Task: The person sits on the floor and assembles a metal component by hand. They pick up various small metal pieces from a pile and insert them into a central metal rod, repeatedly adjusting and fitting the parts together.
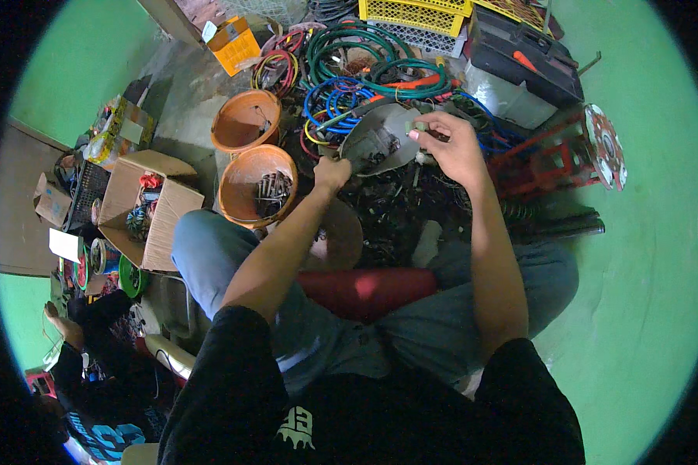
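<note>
My left hand [332, 175] is closed on the near left edge of a grey scoop-like pan [399, 120], which is tilted and has small dark bits [384, 147] in it. At the pan's right side, my right hand [451, 147] pinches a small pale green piece [418, 126] between thumb and fingers; its exact kind is unclear. Below the pan spreads a heap of dark small scrap [399, 209]. Beside my left forearm stands an orange tub [229, 203] with metal bolt-like pieces [273, 190]. Another brownish tub [345, 240] is partly hidden behind that forearm.
Another orange tub [223, 139] stands farther left. Coiled green hoses [318, 54] and blue hoses [314, 97] lie ahead, near a black toolbox [512, 54]. A red metal stand [543, 147] is at right, a cardboard box [171, 225] at left. Another person [108, 372] sits at lower left.
</note>
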A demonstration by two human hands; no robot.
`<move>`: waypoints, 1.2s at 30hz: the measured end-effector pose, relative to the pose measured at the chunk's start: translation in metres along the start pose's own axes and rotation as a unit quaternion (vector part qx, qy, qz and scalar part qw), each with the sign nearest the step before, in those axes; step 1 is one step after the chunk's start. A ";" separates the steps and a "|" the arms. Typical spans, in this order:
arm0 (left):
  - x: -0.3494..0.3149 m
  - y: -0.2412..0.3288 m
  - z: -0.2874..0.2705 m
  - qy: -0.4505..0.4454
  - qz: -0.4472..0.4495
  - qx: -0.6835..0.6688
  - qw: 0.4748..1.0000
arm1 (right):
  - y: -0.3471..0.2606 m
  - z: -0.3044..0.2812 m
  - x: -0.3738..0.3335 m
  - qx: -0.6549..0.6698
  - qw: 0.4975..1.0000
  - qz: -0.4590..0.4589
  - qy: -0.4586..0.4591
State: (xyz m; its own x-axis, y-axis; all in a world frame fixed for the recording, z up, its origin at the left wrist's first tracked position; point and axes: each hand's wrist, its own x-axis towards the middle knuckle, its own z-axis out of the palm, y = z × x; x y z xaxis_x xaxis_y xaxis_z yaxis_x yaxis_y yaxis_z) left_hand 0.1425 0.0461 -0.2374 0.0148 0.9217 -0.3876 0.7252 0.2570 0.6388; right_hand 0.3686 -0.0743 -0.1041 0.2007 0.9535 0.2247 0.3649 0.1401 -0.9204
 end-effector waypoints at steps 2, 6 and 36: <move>-0.001 0.007 -0.001 0.033 -0.025 -0.104 0.994 | 0.007 -0.004 0.000 0.009 1.000 0.024 0.010; 0.016 0.005 -0.016 0.066 -0.028 -0.206 0.976 | 0.009 -0.009 0.000 -0.014 0.999 0.044 0.027; -0.122 -0.085 0.144 -0.033 0.017 -0.253 0.967 | 0.323 0.116 -0.150 -0.106 0.919 0.379 -0.009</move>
State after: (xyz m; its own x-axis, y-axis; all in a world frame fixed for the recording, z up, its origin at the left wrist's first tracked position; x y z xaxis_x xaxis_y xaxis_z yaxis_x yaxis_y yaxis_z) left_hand 0.1780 -0.1297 -0.3401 0.0892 0.9155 -0.3924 0.2934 0.3523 0.8887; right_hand 0.3503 -0.1414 -0.4720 0.4554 0.7607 -0.4625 0.2966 -0.6194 -0.7269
